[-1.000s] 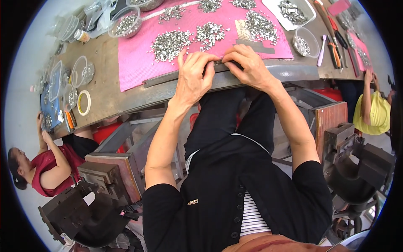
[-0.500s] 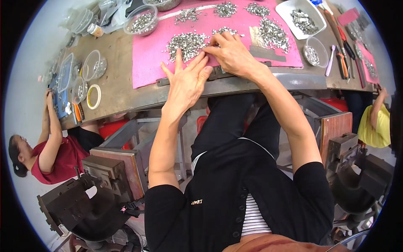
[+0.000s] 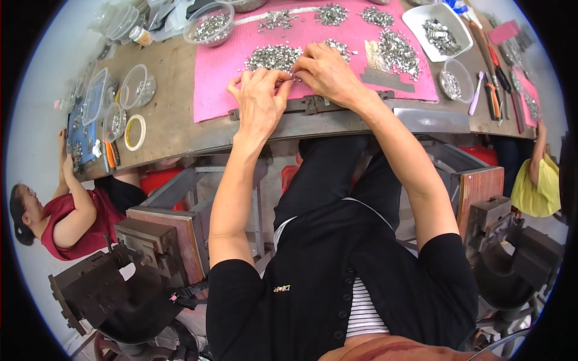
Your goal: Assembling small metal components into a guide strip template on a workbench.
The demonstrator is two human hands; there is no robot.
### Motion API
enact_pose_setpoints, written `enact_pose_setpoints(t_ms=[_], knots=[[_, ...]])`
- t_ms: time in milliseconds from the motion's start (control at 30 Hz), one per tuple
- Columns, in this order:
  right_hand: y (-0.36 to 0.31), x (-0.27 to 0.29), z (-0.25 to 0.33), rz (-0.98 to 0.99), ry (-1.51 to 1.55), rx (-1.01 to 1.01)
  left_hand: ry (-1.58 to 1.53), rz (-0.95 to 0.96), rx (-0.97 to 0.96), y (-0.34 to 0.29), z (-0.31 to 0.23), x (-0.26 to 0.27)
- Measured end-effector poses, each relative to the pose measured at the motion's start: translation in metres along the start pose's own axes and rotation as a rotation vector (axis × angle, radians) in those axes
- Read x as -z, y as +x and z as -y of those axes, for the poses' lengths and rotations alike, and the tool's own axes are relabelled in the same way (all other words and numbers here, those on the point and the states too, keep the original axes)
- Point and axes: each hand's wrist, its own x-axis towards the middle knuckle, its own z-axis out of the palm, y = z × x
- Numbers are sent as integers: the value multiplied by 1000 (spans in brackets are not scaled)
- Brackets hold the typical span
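Note:
My left hand (image 3: 260,101) and my right hand (image 3: 330,75) meet at the near part of a pink mat (image 3: 217,84). The thumb and fingers of each are pinched together, with a small metal piece (image 3: 294,79) between the two sets of fingertips; its shape is too tiny to make out. Just beyond my left fingers spreads a heap of small silvery metal pieces (image 3: 274,57). A smaller heap (image 3: 337,48) lies past my right hand, partly hidden by it. Below my fingers, a dark metal fixture (image 3: 313,104) sits along the table's front edge.
More metal heaps (image 3: 397,54) cover the mat's far and right parts. Around it stand a round clear tub (image 3: 209,29), a white tray (image 3: 415,27) and a clear cup (image 3: 456,81). Pliers (image 3: 492,99) lie at right, a tape roll (image 3: 135,133) at left. Other people work at both sides.
My left hand, spread flat before, has drawn its fingers in and now pinches beside my right fingertips. My right hand stays almost in place. The person at left has lowered their hands.

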Motion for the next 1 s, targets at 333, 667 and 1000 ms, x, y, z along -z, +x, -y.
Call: enact_pose_setpoints(t_ms=[333, 667, 1000], knots=[[5, -7, 0, 4, -50, -33, 52, 1, -55, 6, 2, -7], [5, -7, 7, 19, -110, -61, -28, 92, 4, 2, 8, 10], [8, -6, 13, 14, -205, -31, -578, 48, 298, 5, 11, 33]])
